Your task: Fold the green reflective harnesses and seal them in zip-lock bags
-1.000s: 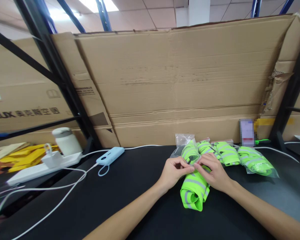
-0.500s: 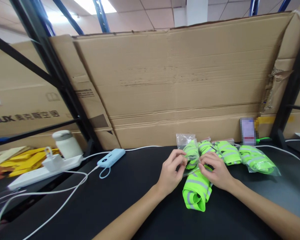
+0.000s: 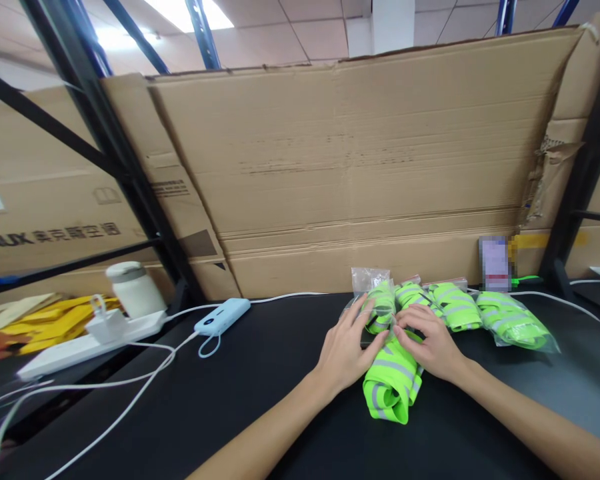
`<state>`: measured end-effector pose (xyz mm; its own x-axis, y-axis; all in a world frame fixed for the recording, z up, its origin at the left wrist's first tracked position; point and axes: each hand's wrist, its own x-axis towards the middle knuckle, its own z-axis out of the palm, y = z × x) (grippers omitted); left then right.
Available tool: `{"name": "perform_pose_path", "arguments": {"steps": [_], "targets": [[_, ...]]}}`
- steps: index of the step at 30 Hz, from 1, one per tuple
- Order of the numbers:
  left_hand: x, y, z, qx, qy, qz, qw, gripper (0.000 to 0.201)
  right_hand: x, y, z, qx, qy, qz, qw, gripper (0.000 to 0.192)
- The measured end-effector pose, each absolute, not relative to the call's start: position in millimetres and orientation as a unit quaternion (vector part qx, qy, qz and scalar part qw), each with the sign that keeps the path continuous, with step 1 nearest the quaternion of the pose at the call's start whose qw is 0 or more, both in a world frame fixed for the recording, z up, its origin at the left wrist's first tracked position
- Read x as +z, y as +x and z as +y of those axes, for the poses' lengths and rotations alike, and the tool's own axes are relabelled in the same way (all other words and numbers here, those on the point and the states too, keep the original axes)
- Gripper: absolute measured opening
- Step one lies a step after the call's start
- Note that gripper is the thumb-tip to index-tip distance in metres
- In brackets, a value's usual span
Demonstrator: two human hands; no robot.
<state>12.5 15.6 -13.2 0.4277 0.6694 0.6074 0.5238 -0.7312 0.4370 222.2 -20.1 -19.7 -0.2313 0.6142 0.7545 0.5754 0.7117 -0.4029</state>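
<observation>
A rolled neon-green reflective vest (image 3: pixel 387 387) lies loose on the black table (image 3: pixel 220 407), its far end under both hands. My left hand (image 3: pixel 347 353) rests flat with fingers spread against the vest's left side and a clear plastic bag (image 3: pixel 367 280). My right hand (image 3: pixel 427 347) presses on the vest's top right, fingers bent. Just beyond them lies a bagged green vest (image 3: pixel 380 308).
Further bagged vests (image 3: pixel 453 305) (image 3: pixel 515 323) lie in a row to the right. A blue power bank (image 3: pixel 223 317), a white power strip (image 3: pixel 85 340) with cables and a white jar (image 3: pixel 133 288) stand at the left. Tall cardboard sheets (image 3: pixel 360 167) wall off the back.
My left hand has let go of its pinch on the bag's edge and now lies flat and spread against the roll. The right hand stays on the vest.
</observation>
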Motion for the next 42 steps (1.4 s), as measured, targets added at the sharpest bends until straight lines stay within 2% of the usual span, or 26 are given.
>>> {"name": "perform_pose_path", "arguments": {"steps": [4, 7, 10, 16, 18, 22, 24, 30, 33, 36, 42], "targets": [[-18, 12, 21, 0.354, 0.843, 0.400, 0.071, 0.064, -22, 222, -20, 0.025, -0.376, -0.795, 0.474, 0.013], [-20, 11, 27, 0.361, 0.842, 0.395, 0.071, 0.051, -23, 221, -20, 0.030, -0.372, -0.803, 0.464, 0.012], [-19, 10, 31, 0.387, 0.844, 0.357, 0.099, 0.035, -22, 220, -20, 0.044, -0.377, -0.808, 0.452, 0.011], [-14, 9, 33, 0.506, 0.781, 0.336, 0.145, 0.029, -22, 226, -20, 0.053, -0.420, -0.783, 0.456, 0.011], [-12, 8, 33, 0.539, 0.761, 0.327, 0.152, 0.031, -25, 229, -17, 0.054, -0.453, -0.752, 0.475, 0.018], [-10, 9, 23, 0.563, 0.760, 0.271, 0.179, 0.034, -30, 233, -11, 0.103, -0.514, -0.671, 0.524, 0.047], [-10, 12, 17, 0.561, 0.760, 0.251, 0.210, 0.033, -31, 235, -9, 0.144, -0.516, -0.655, 0.532, 0.052], [-10, 15, 18, 0.535, 0.750, 0.223, 0.319, 0.037, -33, 238, -6, 0.240, -0.457, -0.648, 0.560, 0.036], [-15, 9, 29, 0.517, 0.748, 0.225, 0.351, 0.045, -33, 239, -4, 0.244, -0.456, -0.618, 0.592, 0.037], [-20, 6, 36, 0.489, 0.750, 0.242, 0.374, 0.055, -33, 239, -3, 0.233, -0.450, -0.604, 0.615, 0.030], [-10, 10, 36, 0.505, 0.725, 0.280, 0.375, 0.044, -34, 236, 0, 0.303, -0.409, -0.563, 0.651, 0.036]]}}
